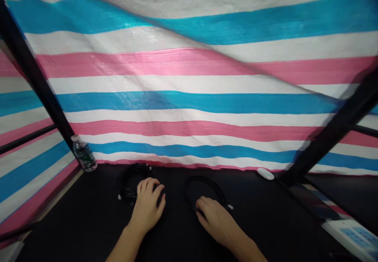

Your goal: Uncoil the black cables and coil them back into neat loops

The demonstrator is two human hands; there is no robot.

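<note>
Two coils of black cable lie on the black tabletop. My left hand (149,203) is at the right edge of the left coiled cable (121,181), palm down, its fingers loosely bent and apart; it covers part of that coil. My right hand (214,218) has its fingers curled together at the near edge of the right coiled cable (220,193), and the cable runs in under the fingertips. Small pale ends or tags show on both coils.
A clear water bottle (84,154) stands at the back left corner by a black post. At the back right lies a white mouse-like object (265,173). A white box with blue panels (352,238) sits at the right edge. Striped sheeting (189,100) hangs behind the black table (73,222).
</note>
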